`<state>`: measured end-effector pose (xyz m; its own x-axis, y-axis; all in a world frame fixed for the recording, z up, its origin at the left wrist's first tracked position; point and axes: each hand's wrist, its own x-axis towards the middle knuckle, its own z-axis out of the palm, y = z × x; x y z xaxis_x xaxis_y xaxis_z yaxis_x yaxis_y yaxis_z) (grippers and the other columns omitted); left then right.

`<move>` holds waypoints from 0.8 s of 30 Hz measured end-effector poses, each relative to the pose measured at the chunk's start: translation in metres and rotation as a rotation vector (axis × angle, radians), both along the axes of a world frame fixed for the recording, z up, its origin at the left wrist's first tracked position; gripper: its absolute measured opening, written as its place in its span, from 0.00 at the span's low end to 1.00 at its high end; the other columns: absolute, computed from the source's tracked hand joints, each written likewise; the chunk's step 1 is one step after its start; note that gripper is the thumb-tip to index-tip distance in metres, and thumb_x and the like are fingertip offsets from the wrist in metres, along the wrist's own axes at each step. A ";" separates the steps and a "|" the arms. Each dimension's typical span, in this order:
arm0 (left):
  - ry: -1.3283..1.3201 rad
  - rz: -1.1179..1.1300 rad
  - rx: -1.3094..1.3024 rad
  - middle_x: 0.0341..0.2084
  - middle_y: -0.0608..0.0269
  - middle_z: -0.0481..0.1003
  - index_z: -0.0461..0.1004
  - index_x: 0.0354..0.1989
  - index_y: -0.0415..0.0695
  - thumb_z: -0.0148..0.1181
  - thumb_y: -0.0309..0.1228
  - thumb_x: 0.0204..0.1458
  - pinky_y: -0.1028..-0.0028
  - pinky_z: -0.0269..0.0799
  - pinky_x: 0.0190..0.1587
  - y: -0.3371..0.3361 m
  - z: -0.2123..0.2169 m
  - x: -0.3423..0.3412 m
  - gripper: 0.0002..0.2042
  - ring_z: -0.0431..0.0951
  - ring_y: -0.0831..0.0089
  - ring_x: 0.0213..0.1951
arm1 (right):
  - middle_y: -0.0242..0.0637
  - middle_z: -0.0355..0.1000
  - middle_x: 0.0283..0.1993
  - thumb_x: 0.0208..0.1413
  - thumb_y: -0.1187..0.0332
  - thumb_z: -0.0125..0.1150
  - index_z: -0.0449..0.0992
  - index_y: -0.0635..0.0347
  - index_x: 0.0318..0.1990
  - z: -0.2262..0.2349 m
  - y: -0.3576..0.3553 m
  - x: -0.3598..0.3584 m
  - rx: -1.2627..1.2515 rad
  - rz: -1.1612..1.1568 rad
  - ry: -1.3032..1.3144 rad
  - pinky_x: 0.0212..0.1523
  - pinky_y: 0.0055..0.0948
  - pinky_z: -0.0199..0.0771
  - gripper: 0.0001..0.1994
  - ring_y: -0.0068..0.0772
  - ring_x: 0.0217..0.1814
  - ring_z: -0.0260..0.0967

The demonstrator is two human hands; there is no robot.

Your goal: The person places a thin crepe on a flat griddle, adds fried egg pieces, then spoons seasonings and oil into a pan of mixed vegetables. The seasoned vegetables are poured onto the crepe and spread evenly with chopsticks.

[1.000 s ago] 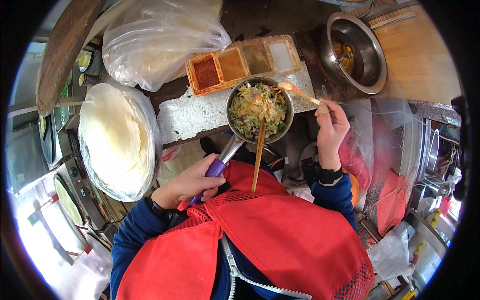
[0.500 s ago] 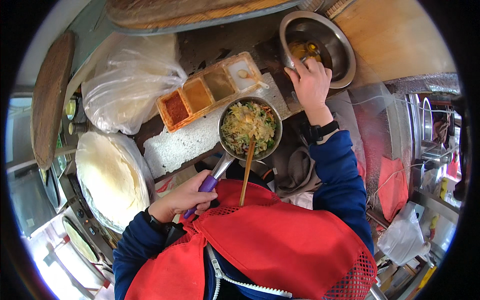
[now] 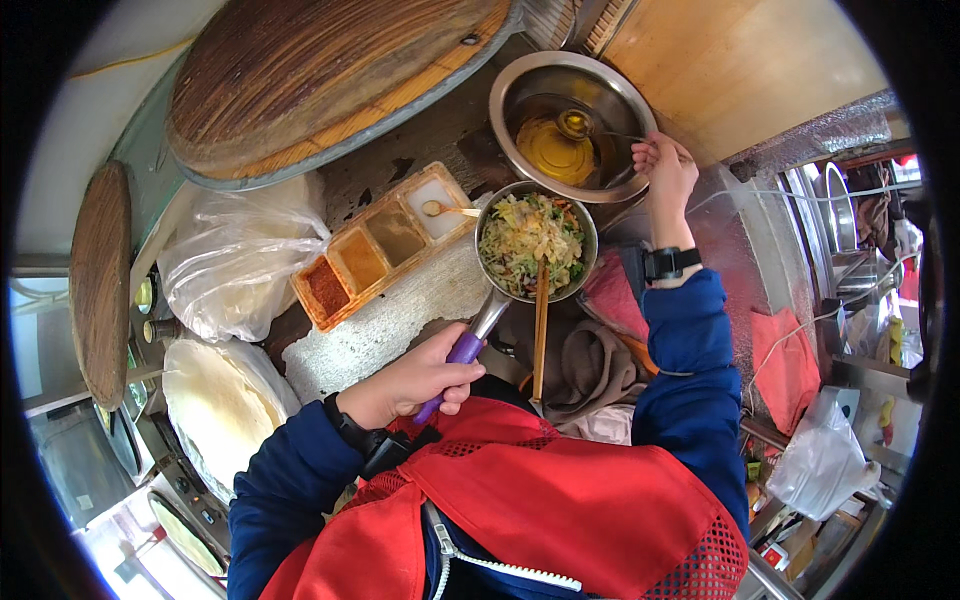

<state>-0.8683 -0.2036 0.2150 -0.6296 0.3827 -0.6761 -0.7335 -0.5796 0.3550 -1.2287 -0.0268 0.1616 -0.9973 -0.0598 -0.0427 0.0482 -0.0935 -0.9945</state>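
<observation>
My left hand (image 3: pixel 418 380) is wrapped round the purple handle of a small metal pan (image 3: pixel 493 318). The pan is heaped with shredded vegetables (image 3: pixel 525 240), and a pair of wooden chopsticks (image 3: pixel 541 335) leans out of it toward me. At the far right my right hand (image 3: pixel 668 172) pinches the thin handle of a small ladle (image 3: pixel 574 124). The ladle's cup is over the yellow oil in a wide steel bowl (image 3: pixel 508 150). The pan sits close to the near side of that bowl.
A seasoning box (image 3: pixel 350 300) with red, orange, brownish and white fillings lies left of the pan, a small spoon (image 3: pixel 436 208) in its white part. Farther left are a plastic bag (image 3: pixel 240 250) and a stack of flat pancakes (image 3: pixel 215 400). A round wooden lid (image 3: pixel 330 90) stands at the back.
My right hand has moved away to the right, and the ladle has come up into view over the oil. The pan, in my left hand, has shifted right, closer to the bowl.
</observation>
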 end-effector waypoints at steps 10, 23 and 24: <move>-0.041 0.038 -0.049 0.27 0.67 0.62 0.58 0.55 0.46 0.53 0.21 0.58 0.79 0.57 0.19 -0.001 0.023 -0.003 0.18 0.60 0.83 0.19 | 0.48 0.75 0.30 0.64 0.70 0.46 0.74 0.73 0.44 0.073 0.062 0.082 -0.212 0.054 0.081 0.24 0.22 0.63 0.14 0.26 0.24 0.66; 0.002 0.068 -0.017 0.25 0.67 0.63 0.60 0.48 0.45 0.55 0.23 0.57 0.78 0.58 0.19 -0.002 0.025 -0.001 0.14 0.61 0.82 0.19 | 0.47 0.73 0.34 0.45 0.79 0.60 0.76 0.68 0.43 0.120 0.115 0.212 0.621 0.598 1.094 0.29 0.32 0.72 0.14 0.41 0.27 0.71; 0.000 0.067 -0.013 0.25 0.67 0.63 0.60 0.48 0.45 0.56 0.23 0.57 0.78 0.58 0.19 -0.001 0.025 0.000 0.14 0.62 0.82 0.19 | 0.47 0.72 0.34 0.41 0.79 0.62 0.76 0.67 0.42 0.122 0.116 0.216 0.700 0.629 1.209 0.29 0.33 0.73 0.16 0.42 0.27 0.71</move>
<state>-0.8687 -0.2046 0.2401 -0.6535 0.3305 -0.6810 -0.6931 -0.6229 0.3628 -1.0130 0.0897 0.2834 -0.2762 -0.7868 0.5519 -0.9459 0.1208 -0.3011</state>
